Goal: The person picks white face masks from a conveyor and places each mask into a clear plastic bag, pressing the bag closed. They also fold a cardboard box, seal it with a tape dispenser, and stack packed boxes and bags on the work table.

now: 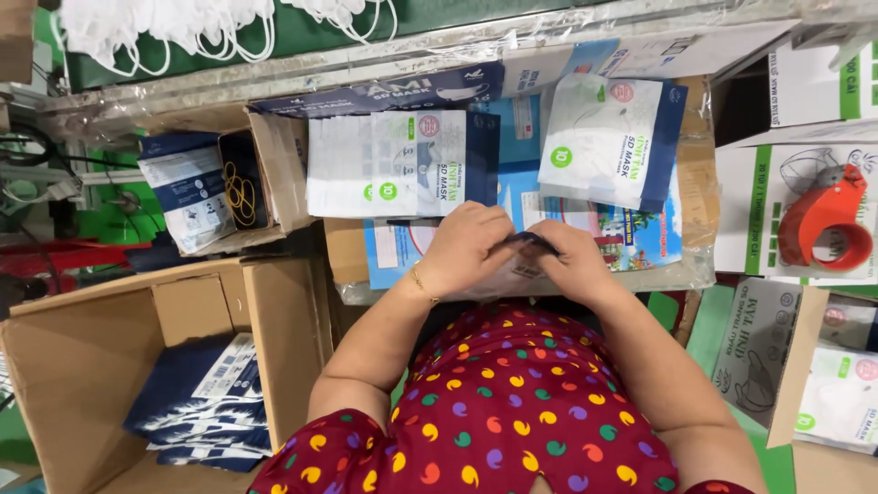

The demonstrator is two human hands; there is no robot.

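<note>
Packet edge, dark and thin, is pinched between left hand and right hand, both in a narrow grip, just above the table, near the stacked packets for reach.

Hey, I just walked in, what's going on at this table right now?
A person in a red spotted top holds a dark flat packet between both hands, left hand and right hand, at the table edge. Ahead lie a fanned row of white-and-blue mask pouches and another pouch stack. An open cardboard box at the left holds more packets, and a red tape dispenser sits at the right.
</note>
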